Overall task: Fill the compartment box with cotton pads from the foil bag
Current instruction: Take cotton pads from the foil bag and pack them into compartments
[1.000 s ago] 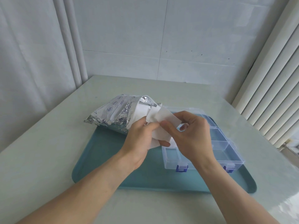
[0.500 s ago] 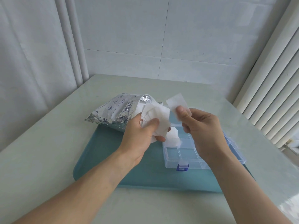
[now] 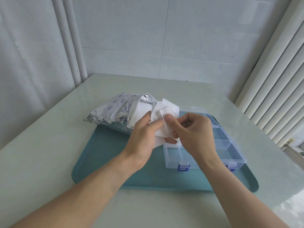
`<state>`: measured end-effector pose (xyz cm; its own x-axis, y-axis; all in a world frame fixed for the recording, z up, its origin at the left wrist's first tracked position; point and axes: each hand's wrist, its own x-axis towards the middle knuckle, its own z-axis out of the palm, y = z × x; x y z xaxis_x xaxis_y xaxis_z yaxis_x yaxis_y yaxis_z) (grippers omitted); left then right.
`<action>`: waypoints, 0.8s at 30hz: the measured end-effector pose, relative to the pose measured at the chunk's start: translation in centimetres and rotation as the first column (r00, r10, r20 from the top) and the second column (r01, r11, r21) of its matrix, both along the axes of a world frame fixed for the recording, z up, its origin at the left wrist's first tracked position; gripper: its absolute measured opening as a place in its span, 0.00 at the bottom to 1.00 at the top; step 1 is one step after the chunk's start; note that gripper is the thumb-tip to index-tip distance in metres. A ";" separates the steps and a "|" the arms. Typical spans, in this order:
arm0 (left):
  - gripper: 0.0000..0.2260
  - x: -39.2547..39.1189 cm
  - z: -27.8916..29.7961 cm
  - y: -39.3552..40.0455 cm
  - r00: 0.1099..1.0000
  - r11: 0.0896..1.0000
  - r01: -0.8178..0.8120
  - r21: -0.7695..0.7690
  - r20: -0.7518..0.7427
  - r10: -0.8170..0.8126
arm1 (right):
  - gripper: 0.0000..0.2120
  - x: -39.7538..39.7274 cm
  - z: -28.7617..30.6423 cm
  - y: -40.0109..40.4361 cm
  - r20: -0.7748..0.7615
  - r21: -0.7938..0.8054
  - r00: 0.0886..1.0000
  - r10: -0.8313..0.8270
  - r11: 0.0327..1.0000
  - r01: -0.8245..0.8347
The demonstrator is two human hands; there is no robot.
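Cotton pads [image 3: 164, 111] sit bunched in the left hand [image 3: 144, 134], a loose fan of several, fingers curled shut round them just above the near-left corner of the compartment box [image 3: 220, 145]. Right hand [image 3: 194, 130] is pinched closed, thumb and forefinger on the edge of one pad in that bunch — peeling it off the rest, by the look of it. Box lies open on the teal tray [image 3: 102, 155], blue latches toward the person; most compartments in view look empty, though something white shows in the near-left one, partly hidden by the hands. Foil bag [image 3: 113, 112] lies on its side, mouth open toward the hands, more white showing inside, half on the tray & half on the table [image 3: 49, 145].

Risks, IMO: pads cling, so the pinch may lift two or drag the whole fan loose — spilling onto the tray. Thin pads could also fold or bridge a divider instead of lying flat in one compartment.
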<state>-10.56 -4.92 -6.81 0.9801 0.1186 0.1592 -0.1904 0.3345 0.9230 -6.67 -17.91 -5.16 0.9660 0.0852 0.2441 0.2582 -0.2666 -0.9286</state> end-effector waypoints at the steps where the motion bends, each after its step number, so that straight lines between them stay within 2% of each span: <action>1: 0.11 -0.1 0.1 0.0 1.000 1.000 0.010 -0.007 0.006 -0.010 | 0.20 0.1 0.0 -0.1 0.016 -0.012 1.000 -0.013 1.000 0.013; 4: 0.10 0.0 -0.1 -0.1 0.998 0.996 -0.056 0.075 -0.004 0.057 | 0.18 0.4 0.0 -0.3 0.099 -0.077 0.993 -0.059 0.995 0.067; 7: 0.11 0.2 -0.5 0.0 0.989 0.971 -0.146 0.188 0.000 0.149 | 0.12 0.7 -0.1 -0.3 0.174 -0.167 0.985 0.004 0.986 0.025; 10: 0.13 0.1 -0.2 0.1 0.985 0.969 -0.168 0.180 -0.001 0.171 | 0.09 1.0 -0.2 -0.6 0.185 -0.225 0.980 0.071 0.974 -0.028; 15: 0.13 0.1 -0.1 0.2 0.987 0.979 -0.156 0.130 -0.026 0.161 | 0.07 1.2 -0.3 -0.6 0.186 -0.259 0.980 0.073 0.966 -0.023; 19: 0.13 0.2 0.2 0.3 0.984 0.987 -0.160 0.033 -0.078 0.162 | 0.06 1.5 0.4 -1.3 0.130 -0.203 0.980 0.150 0.971 -0.122; 22: 0.11 0.4 -0.1 0.6 0.974 0.973 -0.202 0.112 -0.084 0.212 | 0.05 1.7 1.3 -2.4 0.030 -0.108 0.966 0.255 0.962 -0.250; 24: 0.10 0.5 -0.3 0.9 0.966 0.956 -0.226 0.187 -0.084 0.244 | 0.06 1.8 1.8 -3.1 0.020 -0.015 0.956 0.294 0.956 -0.294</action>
